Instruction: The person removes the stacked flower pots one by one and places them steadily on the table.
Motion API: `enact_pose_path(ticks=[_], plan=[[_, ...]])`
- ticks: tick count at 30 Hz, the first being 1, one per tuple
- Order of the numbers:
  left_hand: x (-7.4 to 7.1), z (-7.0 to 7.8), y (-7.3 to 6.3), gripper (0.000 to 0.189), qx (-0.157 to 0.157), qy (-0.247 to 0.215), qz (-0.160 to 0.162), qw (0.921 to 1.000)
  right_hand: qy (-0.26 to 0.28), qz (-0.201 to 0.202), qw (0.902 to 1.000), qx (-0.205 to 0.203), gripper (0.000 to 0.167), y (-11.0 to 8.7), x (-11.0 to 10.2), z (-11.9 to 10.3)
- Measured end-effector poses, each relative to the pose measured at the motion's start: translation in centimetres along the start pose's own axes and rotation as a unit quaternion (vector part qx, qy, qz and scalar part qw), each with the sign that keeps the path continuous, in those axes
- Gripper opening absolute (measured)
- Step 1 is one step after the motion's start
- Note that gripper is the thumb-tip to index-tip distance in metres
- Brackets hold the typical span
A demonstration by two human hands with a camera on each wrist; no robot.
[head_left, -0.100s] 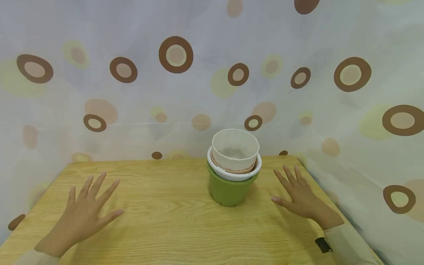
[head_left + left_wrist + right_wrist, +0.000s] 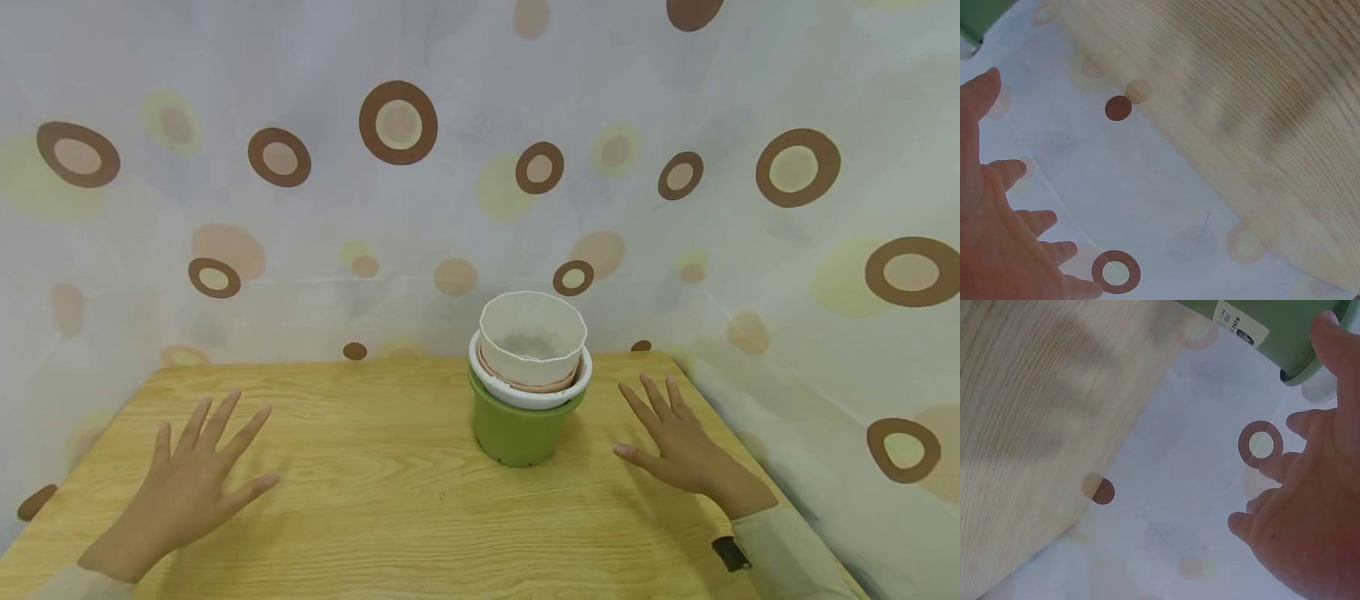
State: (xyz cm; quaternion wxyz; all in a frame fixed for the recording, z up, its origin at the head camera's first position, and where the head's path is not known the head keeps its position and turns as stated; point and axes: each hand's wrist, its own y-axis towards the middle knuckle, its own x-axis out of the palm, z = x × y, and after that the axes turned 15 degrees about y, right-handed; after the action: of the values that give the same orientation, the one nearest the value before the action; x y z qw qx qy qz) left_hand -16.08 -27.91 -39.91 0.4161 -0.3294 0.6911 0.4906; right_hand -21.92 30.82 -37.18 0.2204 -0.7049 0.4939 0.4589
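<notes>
A nested stack of pots stands upright on the wooden table, right of centre in the head view. At its bottom is a green pot [image 2: 516, 432]; inside it sits a white-rimmed pot [image 2: 534, 401], then a terracotta-coloured pot [image 2: 564, 384], and on top a white pot with a wavy rim [image 2: 529, 365]. My left hand [image 2: 183, 492] hovers over the table's left side, fingers straight and spread, holding nothing. To the right of the stack, my right hand [image 2: 678, 450] is likewise spread and apart from it. A label [image 2: 1241, 324] shows on the green pot in the right wrist view.
The wood-grain table [image 2: 375, 517] reaches back to a hanging sheet [image 2: 420, 217] printed with brown, yellow and peach circles. This sheet also runs along the right side. A dark band [image 2: 731, 554] is around my right wrist, over a pale sleeve [image 2: 787, 550].
</notes>
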Motion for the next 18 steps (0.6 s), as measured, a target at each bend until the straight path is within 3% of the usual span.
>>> enact_pose_path(ticks=[10, 18], plan=[[-0.1, 0.0, 0.1, 0.085, 0.001, -0.007, -0.002, 1.0000, 0.071, 0.022, 0.9970, -0.022, 0.076, 1.1, 0.1, -0.1], [0.0, 0.0, 0.1, 0.084, 0.001, -0.011, 0.000, 0.9999, 0.146, 0.060, 0.9870, -0.028, 0.062, 2.6, -0.2, -1.2]])
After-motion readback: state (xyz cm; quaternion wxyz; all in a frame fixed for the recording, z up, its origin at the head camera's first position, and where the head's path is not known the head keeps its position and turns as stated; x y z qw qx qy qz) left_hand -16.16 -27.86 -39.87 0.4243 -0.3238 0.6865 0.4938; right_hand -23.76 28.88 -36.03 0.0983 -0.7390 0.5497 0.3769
